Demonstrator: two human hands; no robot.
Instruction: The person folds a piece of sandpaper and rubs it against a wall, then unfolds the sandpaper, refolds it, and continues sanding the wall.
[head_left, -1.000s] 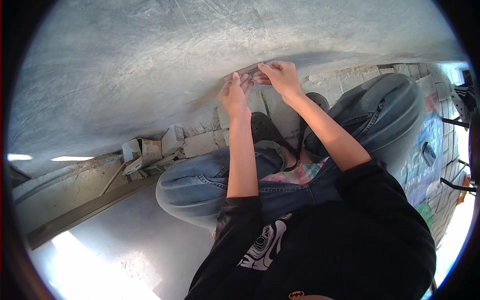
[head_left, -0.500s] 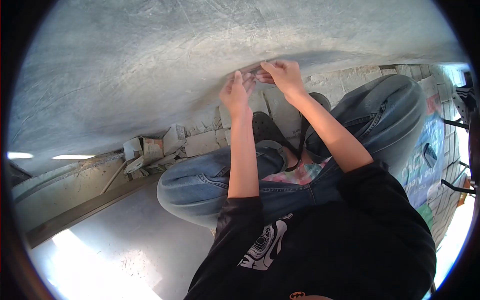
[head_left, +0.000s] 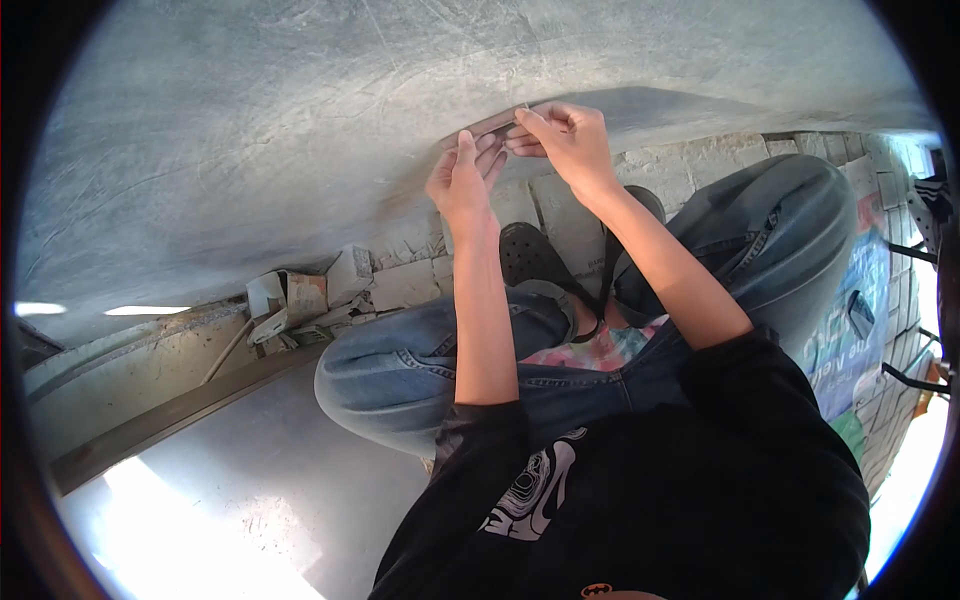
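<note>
At the lower left lies a shiny panel (head_left: 330, 480), with a long brown bar (head_left: 190, 410) along its upper edge. Above the bar's right end sit some torn scraps (head_left: 290, 300), next to pale bricks (head_left: 405, 287). The left hand (head_left: 463, 190) has its thumb up against a thin brown strip (head_left: 492, 124), the other fingers loosely parted beside it; whether they clamp the strip, I cannot tell. The strip slants up to the right, close against the large grey surface (head_left: 280, 130). The right hand (head_left: 575, 145) pinches the strip's right end between thumb and forefinger, its other fingers curled below. Beneath the hands are dark shoes (head_left: 535, 255) and bent knees in jeans (head_left: 780, 225). At the far right lies a colourful printed sheet (head_left: 850, 330).
</note>
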